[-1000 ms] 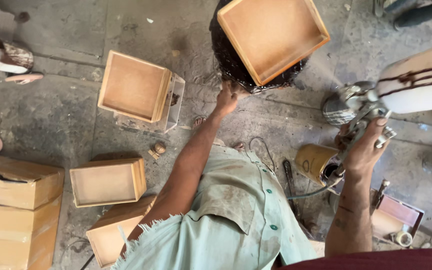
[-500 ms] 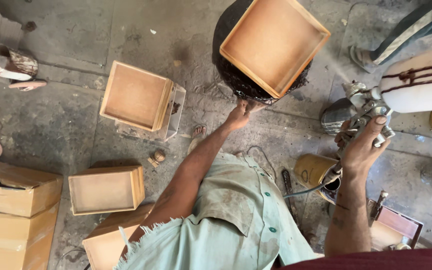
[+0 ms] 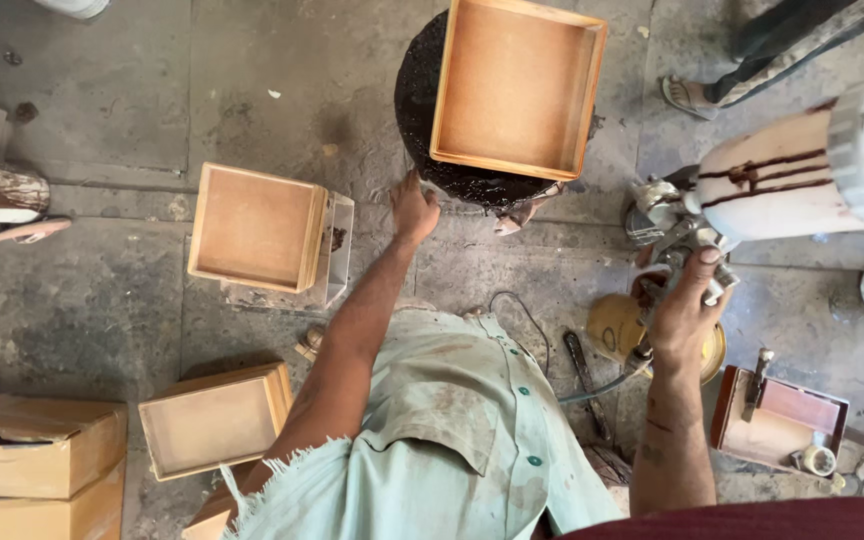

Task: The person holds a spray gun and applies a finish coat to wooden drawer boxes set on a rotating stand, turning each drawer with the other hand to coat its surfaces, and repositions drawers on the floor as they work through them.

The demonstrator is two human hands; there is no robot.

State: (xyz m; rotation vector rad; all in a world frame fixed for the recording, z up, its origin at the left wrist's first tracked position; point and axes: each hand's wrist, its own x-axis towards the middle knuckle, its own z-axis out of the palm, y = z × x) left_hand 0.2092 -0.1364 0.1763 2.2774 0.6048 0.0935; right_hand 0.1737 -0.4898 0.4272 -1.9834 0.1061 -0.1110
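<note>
Your right hand was clamped around the grip of the spray gun, its white paint cup streaked with dark brown runs and tipped sideways toward the right edge of the view. Your left hand had moved up and across from where it was a moment before: earlier it hung lower over the floor, and now its fingers touched the edge of the black round stand, just below the corner of the open wooden box resting on top. The fingers looked loosely curled against the stand's rim rather than gripping; whether they pinched anything I cannot tell. The gun stayed well to the right of the box, not aimed into it. That shift suggested you were steadying or turning the stand, with spraying paused. Another open box sat on the concrete floor to your left, and a third box nearer you.
</note>
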